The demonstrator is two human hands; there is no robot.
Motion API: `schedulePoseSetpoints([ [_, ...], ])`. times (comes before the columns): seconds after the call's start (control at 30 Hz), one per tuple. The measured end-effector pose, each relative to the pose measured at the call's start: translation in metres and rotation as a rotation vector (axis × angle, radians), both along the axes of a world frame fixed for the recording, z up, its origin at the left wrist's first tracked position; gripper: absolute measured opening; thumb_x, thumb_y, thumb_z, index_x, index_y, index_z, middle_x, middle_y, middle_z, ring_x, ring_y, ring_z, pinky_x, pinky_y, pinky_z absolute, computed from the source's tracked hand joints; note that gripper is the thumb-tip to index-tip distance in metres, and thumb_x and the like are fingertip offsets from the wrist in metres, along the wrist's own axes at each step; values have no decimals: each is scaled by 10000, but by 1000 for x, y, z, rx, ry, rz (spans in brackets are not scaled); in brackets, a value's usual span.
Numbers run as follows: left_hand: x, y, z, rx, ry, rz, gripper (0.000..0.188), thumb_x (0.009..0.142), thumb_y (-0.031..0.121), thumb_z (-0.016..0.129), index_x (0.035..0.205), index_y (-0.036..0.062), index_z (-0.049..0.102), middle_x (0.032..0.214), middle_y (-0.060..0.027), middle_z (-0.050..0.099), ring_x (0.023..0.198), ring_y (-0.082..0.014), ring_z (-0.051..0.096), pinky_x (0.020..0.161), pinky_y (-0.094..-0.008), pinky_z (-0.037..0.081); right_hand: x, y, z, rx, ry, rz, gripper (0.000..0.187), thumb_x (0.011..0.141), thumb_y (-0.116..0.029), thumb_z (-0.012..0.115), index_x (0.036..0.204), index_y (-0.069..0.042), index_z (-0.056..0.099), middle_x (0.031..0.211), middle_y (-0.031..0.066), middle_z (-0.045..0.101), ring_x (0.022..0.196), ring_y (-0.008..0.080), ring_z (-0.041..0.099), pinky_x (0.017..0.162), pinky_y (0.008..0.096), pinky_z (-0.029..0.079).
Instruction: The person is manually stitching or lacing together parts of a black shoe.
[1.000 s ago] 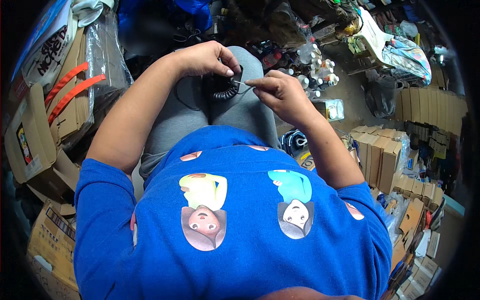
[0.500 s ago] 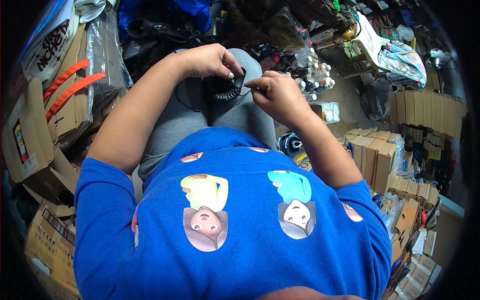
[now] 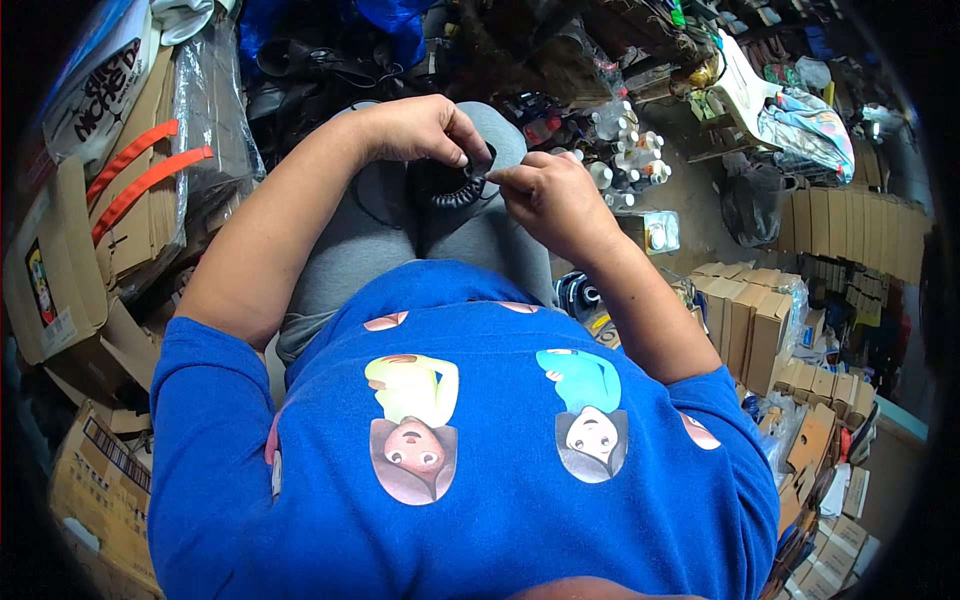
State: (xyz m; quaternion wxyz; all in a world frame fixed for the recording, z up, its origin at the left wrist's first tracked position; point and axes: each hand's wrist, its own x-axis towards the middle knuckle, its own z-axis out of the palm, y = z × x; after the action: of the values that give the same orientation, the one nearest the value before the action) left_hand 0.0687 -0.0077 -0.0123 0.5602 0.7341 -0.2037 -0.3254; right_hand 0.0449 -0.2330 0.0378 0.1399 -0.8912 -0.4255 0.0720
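A black rounded piece with a ribbed, curved rim (image 3: 457,196) rests over my lap, between my grey-trousered knees. My left hand (image 3: 432,130) grips its upper edge, fingers curled over the far side and thumb on the near side. At its right edge my right hand (image 3: 548,192) is closed in a pinch, with thumb and forefinger tips touching or very close to the rim. Whatever the right fingertips hold is too small to make out. A thin dark cord (image 3: 372,212) loops down across my left thigh.
Dark shoes or similar items (image 3: 300,62) pile up beyond my left knee. White-capped bottles (image 3: 630,155) stand on the floor to the right. Stacked cardboard boxes (image 3: 745,315) line the right side; flattened cardboard with red straps (image 3: 140,180) leans at the left.
My right hand has shifted slightly left and down, its fingertips now closer against the ribbed rim. My left hand has dipped a little and keeps its grip on the black piece.
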Motion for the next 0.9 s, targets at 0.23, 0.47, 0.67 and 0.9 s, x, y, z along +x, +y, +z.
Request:
schedulePoseSetpoints([
  [0.23,1,-3,3,-7,2,-2,316,773,66,634,1083,13,661,1002,-67,682,944,-143,606,931,-290,424,4,-1,8,-48,4,23,207,750,-142,596,921,-156,711,738,63,608,750,242,609,748,373,419],
  [0.47,1,-1,-2,-34,64,23,324,768,99,660,1081,12,660,983,-67,681,927,-140,605,909,-288,435,6,-2,1,3,12,10,202,757,-150,605,921,-185,718,758,41,603,781,224,602,719,384,421],
  [0.67,4,-7,-2,-4,-20,-9,329,767,67,668,1090,5,651,978,-71,681,929,-134,602,899,-286,444,37,-20,-19,166,705,-150,267,801,-53,627,1024,-171,713,888,57,545,845,188,559,817,289,443],
  [0.9,9,-10,-10,-5,-67,-12,308,776,47,661,1079,-6,651,970,-71,685,900,-137,614,881,-290,458,54,-23,-36,167,869,-140,223,821,-50,633,1030,-92,697,868,3,549,892,118,499,850,245,385],
])
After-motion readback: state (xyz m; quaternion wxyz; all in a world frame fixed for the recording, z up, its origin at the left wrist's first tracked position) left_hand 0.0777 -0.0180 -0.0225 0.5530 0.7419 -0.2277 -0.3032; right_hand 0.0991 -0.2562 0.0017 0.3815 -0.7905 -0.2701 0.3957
